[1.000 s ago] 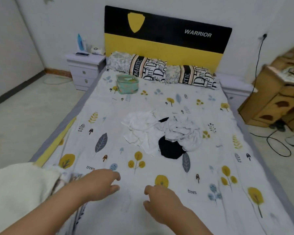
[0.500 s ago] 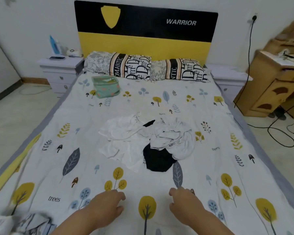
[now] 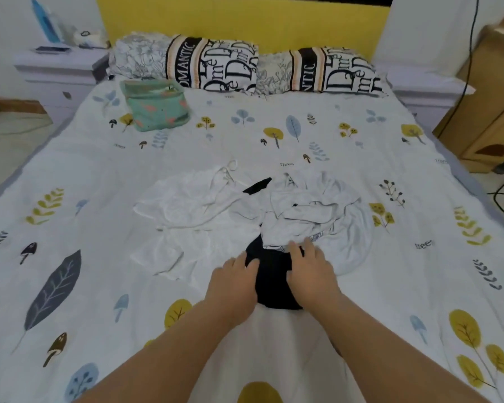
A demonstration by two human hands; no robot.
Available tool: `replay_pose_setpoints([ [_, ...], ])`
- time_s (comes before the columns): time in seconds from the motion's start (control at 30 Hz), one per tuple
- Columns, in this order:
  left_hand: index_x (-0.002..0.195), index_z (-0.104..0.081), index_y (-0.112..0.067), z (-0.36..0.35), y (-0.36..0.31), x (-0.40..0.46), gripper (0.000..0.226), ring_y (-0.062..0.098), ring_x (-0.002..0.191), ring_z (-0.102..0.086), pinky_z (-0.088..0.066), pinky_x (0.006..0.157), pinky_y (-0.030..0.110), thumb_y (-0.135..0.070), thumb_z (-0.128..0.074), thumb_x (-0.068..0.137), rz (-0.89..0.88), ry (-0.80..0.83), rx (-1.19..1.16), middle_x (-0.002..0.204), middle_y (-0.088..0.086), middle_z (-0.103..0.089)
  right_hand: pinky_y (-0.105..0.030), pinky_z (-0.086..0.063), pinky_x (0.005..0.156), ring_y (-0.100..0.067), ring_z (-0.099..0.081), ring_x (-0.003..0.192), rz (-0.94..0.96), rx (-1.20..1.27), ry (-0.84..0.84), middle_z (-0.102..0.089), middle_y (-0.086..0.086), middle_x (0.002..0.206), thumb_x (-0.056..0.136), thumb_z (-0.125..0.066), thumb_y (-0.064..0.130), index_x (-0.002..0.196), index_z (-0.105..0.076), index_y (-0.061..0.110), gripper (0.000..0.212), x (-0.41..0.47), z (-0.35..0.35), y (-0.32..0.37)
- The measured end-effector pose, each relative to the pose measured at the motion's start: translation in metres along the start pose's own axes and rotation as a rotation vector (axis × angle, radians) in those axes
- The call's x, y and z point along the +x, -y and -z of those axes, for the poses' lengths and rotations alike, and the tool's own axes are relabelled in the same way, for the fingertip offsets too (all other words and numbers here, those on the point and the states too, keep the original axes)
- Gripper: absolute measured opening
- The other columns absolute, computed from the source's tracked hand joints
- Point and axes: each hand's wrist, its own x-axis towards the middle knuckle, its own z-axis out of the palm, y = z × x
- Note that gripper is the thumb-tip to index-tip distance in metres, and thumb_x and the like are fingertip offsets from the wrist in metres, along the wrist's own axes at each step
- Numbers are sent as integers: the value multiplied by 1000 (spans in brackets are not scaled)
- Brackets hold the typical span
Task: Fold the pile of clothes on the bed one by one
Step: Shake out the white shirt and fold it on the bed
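A pile of crumpled clothes lies in the middle of the bed [image 3: 390, 175]. It holds a white garment [image 3: 186, 205] on the left, a pale grey garment [image 3: 312, 207] on the right, and a black garment [image 3: 274, 283] poking out at the near side. My left hand [image 3: 233, 283] rests on the black garment's left edge, fingers stretched forward. My right hand [image 3: 312, 274] lies on its right side, fingertips touching the grey garment's lower edge. Neither hand clearly grips anything.
A teal fabric pouch [image 3: 157, 109] sits near the head of the bed, in front of two lettered pillows [image 3: 216, 65]. White nightstands [image 3: 58, 68] flank the bed. A wooden cabinet [image 3: 489, 129] and cables stand at the right.
Both hands have moved forward from the bare sheet onto the black garment at the pile's near edge. The camera has moved closer to the pile.
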Motion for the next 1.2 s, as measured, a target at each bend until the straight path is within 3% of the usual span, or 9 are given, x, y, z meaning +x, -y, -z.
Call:
replay_pose_setpoints([
  [0.2, 149, 2, -25, -45, 25, 46, 67, 34, 144, 2, -10, 115, 46, -27, -39, 97, 55, 132, 59, 157, 5, 9, -52, -14, 113, -37, 5, 143, 13, -8, 50, 13, -3, 157, 98, -40, 30, 148, -10, 29, 58, 62, -27, -17],
  [0.3, 149, 5, -27, -64, 37, 41, 66, 31, 144, 9, -7, 116, 47, -31, -35, 97, 47, 237, 33, 157, 2, 14, -44, -32, 101, -33, -29, 130, 71, 21, -17, -30, -10, 145, 95, -45, 17, 122, -48, 15, 28, 69, -39, -20],
  [0.37, 149, 5, -27, -66, 38, 34, 66, 32, 144, 9, -6, 116, 46, -31, -36, 97, 47, 223, 3, 157, 3, 12, -34, -36, 76, -27, -48, 101, 121, 101, -97, -54, -9, 107, 91, -45, 7, 99, -51, 12, 11, 61, -40, -17],
  [0.47, 149, 8, -24, -57, 29, 23, 75, 27, 144, -9, -15, 115, 38, -33, -44, 96, 62, 94, -192, 157, 1, -4, -29, -30, 56, -18, -42, 66, 153, 328, -82, -37, 3, 64, 88, -42, -2, 82, -36, 16, 20, 30, -31, -3],
  [0.63, 145, -17, -40, -24, 11, 2, 84, -1, 115, -45, -41, 99, 24, -51, -64, 76, -48, -79, -732, 129, -21, -38, -12, -33, 58, 2, -44, 60, 220, 696, 45, -45, 17, 66, 95, -42, 9, 69, -31, 34, 38, -54, 11, 33],
  [0.8, 139, -33, -36, 33, 7, -35, 78, -11, 120, -25, -26, 104, 10, -52, -68, 71, -205, -75, -620, 131, -19, -30, -4, -36, 64, 20, -49, 69, 316, 829, -96, -48, 48, 73, 86, -37, 35, 93, -37, 38, 8, -113, 90, 43],
  [0.87, 111, -64, -30, 63, 2, -53, 59, -3, 112, -42, -35, 98, 19, -61, -46, 64, -187, -100, -649, 116, -12, -52, -5, -36, 61, 14, -50, 64, 338, 856, -156, -52, 40, 67, 82, -41, 31, 88, -39, 42, 12, -131, 130, 45],
  [0.97, 74, -54, -15, 115, -9, -76, 21, 5, 70, -49, -38, 69, 26, -32, -48, 84, -117, -149, -783, 71, -12, -55, -11, -31, 52, -2, -45, 51, 319, 926, -239, -49, 18, 52, 77, -38, 24, 75, -43, 48, 24, -155, 194, 47],
  [1.2, 71, -40, -13, 267, -38, -139, 26, 11, 54, -39, -34, 54, 26, -7, -38, 96, -185, -288, -941, 60, 0, -42, -18, -26, 47, -6, -37, 50, 236, 888, -511, -45, 9, 55, 91, -47, 4, 67, -42, 23, 30, -202, 332, 36],
])
